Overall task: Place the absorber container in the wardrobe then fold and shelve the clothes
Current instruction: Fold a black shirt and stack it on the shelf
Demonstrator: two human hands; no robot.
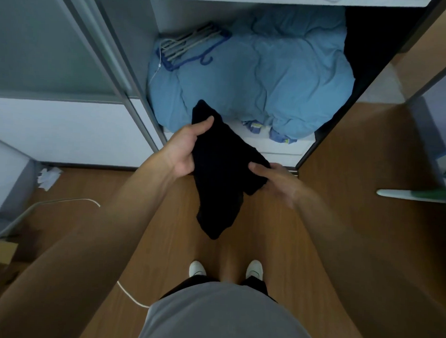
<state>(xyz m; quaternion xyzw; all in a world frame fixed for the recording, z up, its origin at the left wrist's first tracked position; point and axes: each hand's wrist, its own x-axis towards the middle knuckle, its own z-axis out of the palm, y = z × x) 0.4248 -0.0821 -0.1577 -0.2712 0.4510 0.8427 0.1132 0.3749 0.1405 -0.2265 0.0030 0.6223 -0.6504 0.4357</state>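
Our grey shirt (221, 318) is filling the near edge while we are holding a black garment (221, 174) in both hands before the open wardrobe (156, 22).
Beyond the shirt our white shoes (197, 269) are standing on the wooden floor (342, 198), with a white cable (131, 296) trailing to their left. Our left hand (184, 152) is gripping the garment's far left part, thumb curled over the cloth. Our right hand (274, 180), blurred, is pinching its right edge, thumb on top. The garment is hanging in the air between us and the wardrobe. Its long axis is running far to near, with the loose tip pointing down toward our feet. Behind it a bulky blue duvet (270, 77) is filling the wardrobe's lower space and overhanging white drawers (280, 148), with hangers (193, 46) lying on its far left.
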